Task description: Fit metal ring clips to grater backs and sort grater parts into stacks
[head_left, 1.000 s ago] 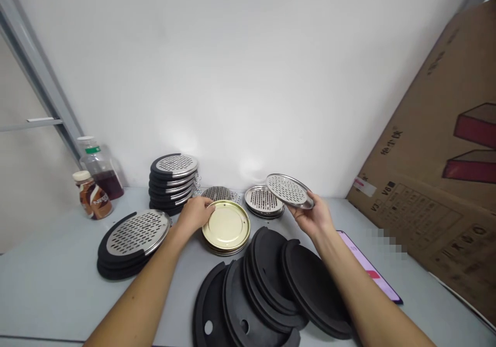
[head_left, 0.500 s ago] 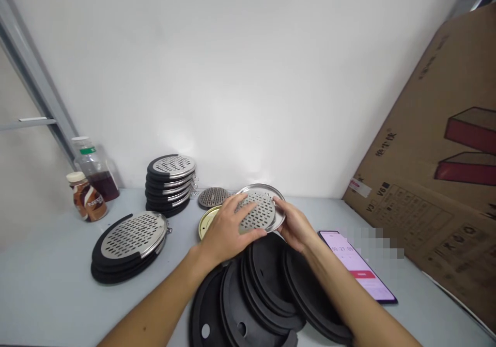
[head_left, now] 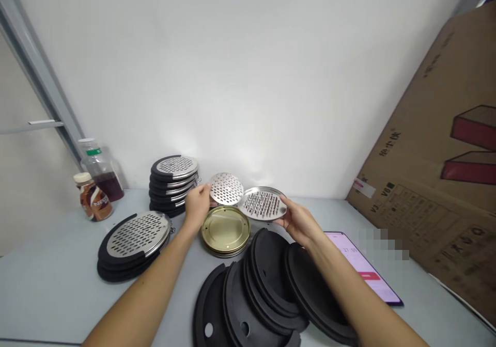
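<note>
Steel, punched all over with slots, forms the small perforated disc at twelve o'clock from the stacked gold plates, the centre of my clock. From my remote seat I see the left hand pinching that disc by its nine o'clock edge, its face tilted toward the camera. At two o'clock, the right hand clasps the rimmed toothed disc by its three o'clock edge. I can't tell whether the two discs touch.

Black curved pieces lie overlapping at five o'clock, near the gold plates. At nine I have a low stack of black-edged discs, and at ten a taller stack of similar ones. Farther out, between nine and ten, a brown-labelled bottle stands beside a clear bottle of dark liquid. Just past three lies a phone; between two and three leans a cardboard box.
</note>
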### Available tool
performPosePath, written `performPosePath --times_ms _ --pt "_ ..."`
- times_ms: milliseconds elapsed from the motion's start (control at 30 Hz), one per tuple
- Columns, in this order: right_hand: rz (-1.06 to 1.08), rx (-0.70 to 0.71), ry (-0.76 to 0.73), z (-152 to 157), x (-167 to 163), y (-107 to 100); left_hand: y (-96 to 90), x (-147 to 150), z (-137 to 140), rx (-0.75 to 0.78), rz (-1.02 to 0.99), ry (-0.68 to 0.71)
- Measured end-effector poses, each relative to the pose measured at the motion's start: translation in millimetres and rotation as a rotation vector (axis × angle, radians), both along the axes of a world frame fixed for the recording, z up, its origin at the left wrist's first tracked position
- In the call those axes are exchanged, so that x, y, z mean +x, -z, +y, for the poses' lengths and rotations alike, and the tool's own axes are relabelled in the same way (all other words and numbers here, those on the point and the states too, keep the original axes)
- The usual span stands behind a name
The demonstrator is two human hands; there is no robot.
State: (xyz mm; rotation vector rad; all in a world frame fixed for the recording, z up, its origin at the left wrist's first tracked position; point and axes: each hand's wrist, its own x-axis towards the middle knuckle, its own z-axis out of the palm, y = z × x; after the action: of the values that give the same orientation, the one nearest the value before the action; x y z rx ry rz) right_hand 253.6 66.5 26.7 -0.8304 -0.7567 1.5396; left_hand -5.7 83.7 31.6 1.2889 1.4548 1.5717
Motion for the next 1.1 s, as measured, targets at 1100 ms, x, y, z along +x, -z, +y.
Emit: performPosePath --times_ms 1100 --pt "-1.244 0.352 0.481 36.6 33.9 38.7 35.9 -33.3 21.1 -0.148 0.944 -0.099"
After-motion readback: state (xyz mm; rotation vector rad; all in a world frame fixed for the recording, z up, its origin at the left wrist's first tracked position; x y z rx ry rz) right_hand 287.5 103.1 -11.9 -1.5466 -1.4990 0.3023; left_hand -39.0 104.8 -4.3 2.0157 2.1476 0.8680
